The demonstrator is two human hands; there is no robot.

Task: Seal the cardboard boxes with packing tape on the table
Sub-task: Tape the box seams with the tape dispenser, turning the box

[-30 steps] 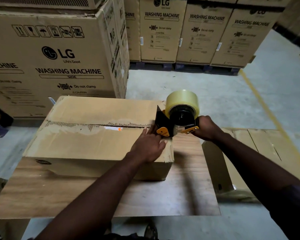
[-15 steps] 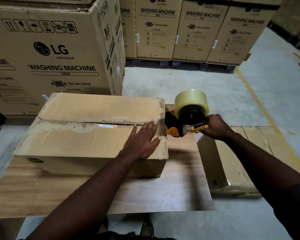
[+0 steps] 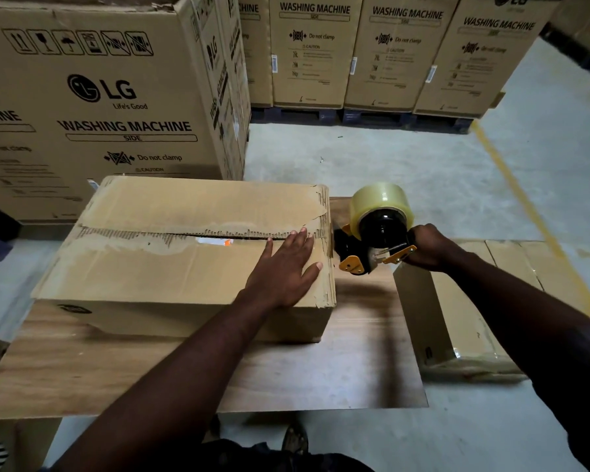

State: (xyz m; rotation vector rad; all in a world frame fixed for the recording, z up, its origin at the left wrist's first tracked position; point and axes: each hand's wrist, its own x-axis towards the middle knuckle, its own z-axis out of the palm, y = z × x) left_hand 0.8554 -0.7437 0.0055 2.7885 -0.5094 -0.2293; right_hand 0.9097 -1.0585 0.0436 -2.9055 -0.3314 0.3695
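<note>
We see one cardboard box lying on the wooden table. It takes up the table's ten o'clock part, with its long side running from nine to three o'clock. Its two top flaps meet along a ragged seam with no fresh tape across it. Near the seam's middle the flaps gape a little, and something white and orange shows in the gap.

The left hand lies flat on the near flap at the box's three o'clock end. Its fingers are straight and slightly spread, the fingertips reach the seam, and the thumb points toward the right edge. It presses on the cardboard and grasps nothing.

Just off that end, at three o'clock from the box, the right hand is curled round the handle of a black and orange tape dispenser. The dispenser carries a fat roll of clear packing tape on top. Its front end sits close against the box's right end face, below the top edge; whether it touches the cardboard we cannot tell.

A second cardboard box stands on the concrete floor at four o'clock from the table. At eleven o'clock rises a tall LG washing-machine carton, and a row of like cartons on pallets lines the twelve to one o'clock side. A yellow line crosses the floor at two o'clock.
</note>
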